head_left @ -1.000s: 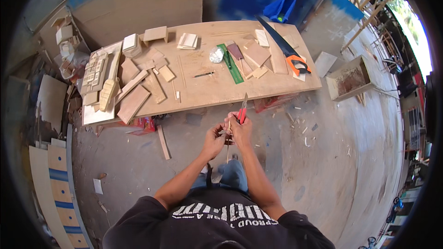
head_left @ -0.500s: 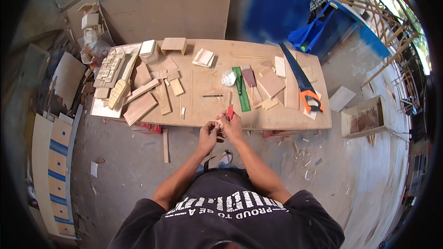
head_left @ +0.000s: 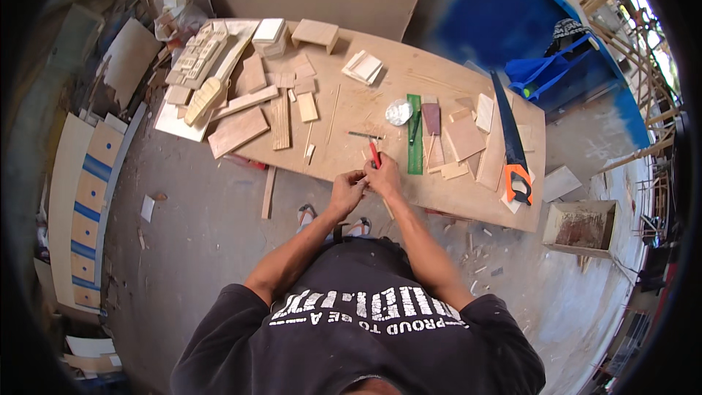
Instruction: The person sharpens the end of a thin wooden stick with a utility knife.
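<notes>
Both of my hands meet over the near edge of the wooden worktable (head_left: pixel 344 164). My right hand (head_left: pixel 383 178) is closed around a red-handled knife (head_left: pixel 375 153), its tip pointing away from me. Against it, my left hand (head_left: pixel 349 194) is closed with fingertips pinched together; what they hold is too small and hidden to name. A thin dark strip (head_left: pixel 364 135) lies just beyond the knife. To the right are a crumpled silvery round thing (head_left: pixel 398 112), a green strip (head_left: pixel 414 157) with a dark green pen-like tool on it, and a maroon block (head_left: pixel 431 118).
A handsaw (head_left: pixel 508 121) with an orange handle lies at the table's right, beside flat wood pieces (head_left: pixel 465 137). Wood offcuts (head_left: pixel 239 132) and a small wooden stool-like piece (head_left: pixel 316 34) occupy the left. An open box (head_left: pixel 581 227) stands on the floor at right.
The view has turned, so the table now slants down to the right. My hands stay together at its near edge, the knife now tilted slightly left.
</notes>
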The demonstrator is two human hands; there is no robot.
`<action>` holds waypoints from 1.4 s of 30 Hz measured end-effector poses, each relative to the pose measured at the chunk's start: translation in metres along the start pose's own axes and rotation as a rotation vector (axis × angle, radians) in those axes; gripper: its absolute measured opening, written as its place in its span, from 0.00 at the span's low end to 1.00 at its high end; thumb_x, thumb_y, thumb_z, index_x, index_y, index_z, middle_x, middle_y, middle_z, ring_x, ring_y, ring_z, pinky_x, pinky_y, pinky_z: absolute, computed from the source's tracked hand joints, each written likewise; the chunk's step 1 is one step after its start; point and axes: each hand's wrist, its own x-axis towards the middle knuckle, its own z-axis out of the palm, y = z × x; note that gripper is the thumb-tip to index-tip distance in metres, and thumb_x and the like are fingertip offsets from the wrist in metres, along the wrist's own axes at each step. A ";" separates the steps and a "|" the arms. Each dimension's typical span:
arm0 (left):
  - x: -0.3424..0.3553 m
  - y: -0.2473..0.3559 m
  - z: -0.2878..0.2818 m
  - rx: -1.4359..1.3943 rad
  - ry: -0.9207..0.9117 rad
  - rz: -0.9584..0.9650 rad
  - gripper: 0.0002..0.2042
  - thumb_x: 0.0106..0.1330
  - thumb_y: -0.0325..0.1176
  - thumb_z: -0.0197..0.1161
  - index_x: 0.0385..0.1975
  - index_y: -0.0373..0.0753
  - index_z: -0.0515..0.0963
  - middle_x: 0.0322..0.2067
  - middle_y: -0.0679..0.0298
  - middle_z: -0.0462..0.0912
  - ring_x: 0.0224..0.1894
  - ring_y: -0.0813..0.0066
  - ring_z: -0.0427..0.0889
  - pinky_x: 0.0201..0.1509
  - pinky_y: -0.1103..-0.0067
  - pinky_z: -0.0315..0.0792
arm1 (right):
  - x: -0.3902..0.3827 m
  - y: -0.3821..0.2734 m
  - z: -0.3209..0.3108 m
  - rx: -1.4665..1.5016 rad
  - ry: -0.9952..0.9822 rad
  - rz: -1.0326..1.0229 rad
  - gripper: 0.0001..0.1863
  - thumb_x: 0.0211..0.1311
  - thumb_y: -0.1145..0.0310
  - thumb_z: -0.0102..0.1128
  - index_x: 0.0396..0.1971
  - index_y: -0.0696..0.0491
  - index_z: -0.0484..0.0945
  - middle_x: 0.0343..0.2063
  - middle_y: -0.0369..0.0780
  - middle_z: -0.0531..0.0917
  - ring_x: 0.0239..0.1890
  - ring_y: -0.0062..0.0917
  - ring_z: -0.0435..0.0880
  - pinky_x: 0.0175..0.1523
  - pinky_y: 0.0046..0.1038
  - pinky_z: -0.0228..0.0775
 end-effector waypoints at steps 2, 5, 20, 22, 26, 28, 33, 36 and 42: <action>0.002 -0.008 -0.020 0.223 0.098 0.084 0.11 0.69 0.29 0.61 0.44 0.29 0.82 0.37 0.56 0.87 0.36 0.73 0.84 0.36 0.74 0.78 | 0.013 0.018 0.005 -0.087 -0.004 -0.086 0.14 0.58 0.61 0.62 0.31 0.58 0.79 0.26 0.53 0.83 0.32 0.48 0.84 0.39 0.44 0.74; 0.007 -0.012 -0.058 0.540 0.312 0.258 0.09 0.66 0.27 0.62 0.39 0.30 0.83 0.33 0.51 0.85 0.34 0.66 0.85 0.37 0.72 0.77 | 0.020 0.024 0.005 -0.078 -0.181 -0.126 0.13 0.58 0.62 0.61 0.32 0.58 0.80 0.26 0.53 0.82 0.33 0.48 0.84 0.40 0.43 0.74; 0.035 -0.014 -0.099 1.055 0.152 0.529 0.08 0.69 0.32 0.53 0.33 0.37 0.77 0.39 0.57 0.80 0.34 0.51 0.83 0.37 0.61 0.77 | 0.017 0.003 0.031 -0.246 -0.337 -0.168 0.12 0.57 0.62 0.62 0.35 0.55 0.79 0.34 0.50 0.83 0.40 0.48 0.82 0.45 0.44 0.73; 0.035 -0.022 -0.096 1.014 0.089 0.641 0.07 0.69 0.32 0.54 0.35 0.38 0.78 0.39 0.58 0.79 0.34 0.52 0.83 0.37 0.62 0.77 | 0.018 0.009 0.036 -0.218 -0.317 -0.227 0.12 0.56 0.64 0.62 0.35 0.55 0.79 0.35 0.50 0.83 0.41 0.48 0.82 0.46 0.44 0.73; 0.028 -0.020 -0.090 0.928 0.140 0.643 0.07 0.68 0.33 0.57 0.36 0.39 0.80 0.38 0.58 0.80 0.35 0.53 0.83 0.37 0.62 0.77 | 0.020 0.007 0.038 -0.247 -0.312 -0.283 0.11 0.54 0.67 0.62 0.34 0.57 0.80 0.36 0.49 0.82 0.42 0.48 0.81 0.47 0.42 0.73; 0.025 -0.018 -0.089 0.844 0.242 0.496 0.07 0.66 0.35 0.62 0.36 0.40 0.82 0.35 0.59 0.82 0.35 0.52 0.84 0.36 0.65 0.77 | 0.018 -0.003 0.036 -0.255 -0.313 -0.299 0.11 0.54 0.68 0.62 0.34 0.58 0.79 0.36 0.48 0.81 0.42 0.48 0.81 0.47 0.42 0.73; 0.020 -0.013 -0.087 0.780 0.290 0.428 0.07 0.65 0.37 0.64 0.36 0.41 0.83 0.34 0.60 0.83 0.35 0.54 0.84 0.37 0.65 0.76 | 0.015 -0.006 0.039 -0.267 -0.290 -0.335 0.10 0.52 0.68 0.62 0.33 0.58 0.80 0.35 0.48 0.81 0.41 0.48 0.81 0.47 0.43 0.73; 0.021 -0.014 -0.087 0.774 0.308 0.453 0.08 0.65 0.37 0.64 0.36 0.42 0.83 0.35 0.61 0.83 0.35 0.54 0.84 0.37 0.64 0.76 | 0.015 -0.008 0.039 -0.282 -0.288 -0.368 0.10 0.52 0.69 0.62 0.33 0.58 0.80 0.35 0.48 0.81 0.40 0.48 0.81 0.46 0.43 0.73; 0.021 -0.021 -0.088 0.795 0.353 0.483 0.08 0.64 0.39 0.65 0.35 0.43 0.84 0.33 0.62 0.83 0.34 0.56 0.84 0.35 0.65 0.76 | 0.016 -0.009 0.038 -0.309 -0.306 -0.379 0.10 0.52 0.69 0.62 0.33 0.57 0.80 0.34 0.47 0.81 0.41 0.47 0.81 0.46 0.42 0.73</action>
